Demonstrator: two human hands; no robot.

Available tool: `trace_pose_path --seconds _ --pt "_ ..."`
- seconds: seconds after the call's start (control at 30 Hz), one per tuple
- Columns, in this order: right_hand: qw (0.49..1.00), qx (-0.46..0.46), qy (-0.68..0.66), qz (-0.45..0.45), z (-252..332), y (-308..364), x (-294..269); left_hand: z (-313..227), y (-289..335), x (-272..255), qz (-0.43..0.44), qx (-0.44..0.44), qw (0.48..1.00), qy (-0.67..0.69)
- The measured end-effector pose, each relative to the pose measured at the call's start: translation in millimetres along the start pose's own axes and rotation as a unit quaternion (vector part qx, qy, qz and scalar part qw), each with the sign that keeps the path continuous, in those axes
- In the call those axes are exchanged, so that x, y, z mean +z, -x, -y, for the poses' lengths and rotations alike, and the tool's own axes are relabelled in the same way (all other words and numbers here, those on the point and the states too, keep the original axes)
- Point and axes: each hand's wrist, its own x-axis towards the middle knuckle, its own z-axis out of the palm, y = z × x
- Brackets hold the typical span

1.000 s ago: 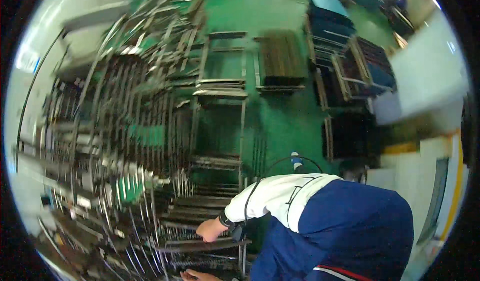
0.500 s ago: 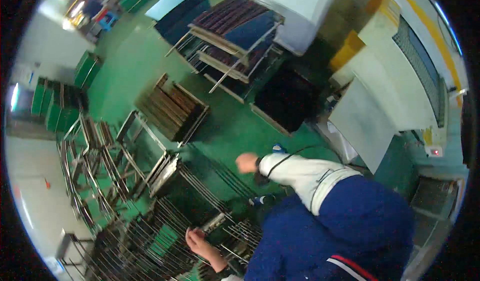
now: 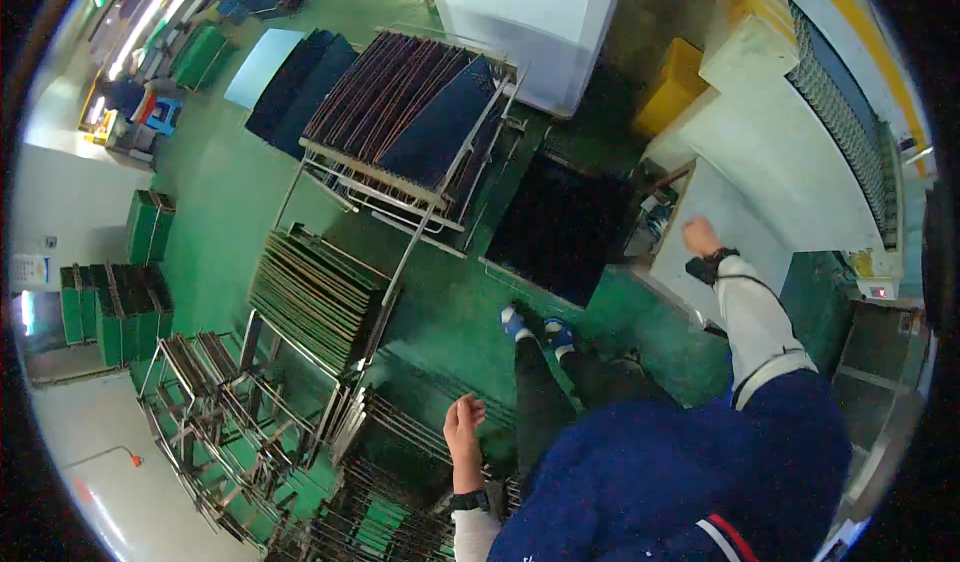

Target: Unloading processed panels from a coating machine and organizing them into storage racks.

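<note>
My left hand [image 3: 463,427] hangs in the air beside the dark metal rack rods [image 3: 405,432], with a black band on its wrist. Its fingers are apart, loosely bent, and nothing is in them. Over the pale grey flat panel [image 3: 735,217] on the right I hold out my right hand [image 3: 700,235], curled into a loose fist. No object shows in it, and I cannot tell whether it touches the panel. On the floor ahead of my feet lies a black, dark-topped rectangular stack or crate [image 3: 560,227].
A metal-framed rack of dark upright panels [image 3: 390,102] stands ahead. Nearer left is a rack of greenish boards [image 3: 310,297]. Metal frames [image 3: 215,402] crowd the lower left. Green boxes [image 3: 125,302] line the left wall. A white cabinet [image 3: 530,22] and a yellow bin [image 3: 670,87] stand beyond.
My view has turned and moved forward. My right hand has swung outward to the right, over the grey panel. My left hand has moved up and right from the metal rods. Both stay empty-looking.
</note>
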Motion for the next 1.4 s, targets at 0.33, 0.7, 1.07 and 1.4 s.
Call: trace_pose_path --seconds 0.33,0.7,1.07,1.4 --pt "0.924 0.064 -0.34 0.161 122.6 -24.3 -23.1 40.3 -197.6 31.7 0.081 -0.117 0.982 -0.128" --pt "0.963 0.074 -0.258 -0.026 38.1 -219.1 24.6 58.5 -283.7 137.7 0.006 -0.188 0.981 0.038" --pt "0.872 0.099 -0.427 0.217 -14.9 -385.6 97.1 198.1 -364.0 215.6 -0.126 -0.299 0.936 0.134" --pt "0.805 0.009 -0.485 0.341 -83.0 -392.1 177.9 279.2 -389.6 193.8 0.065 -0.087 0.993 0.046"
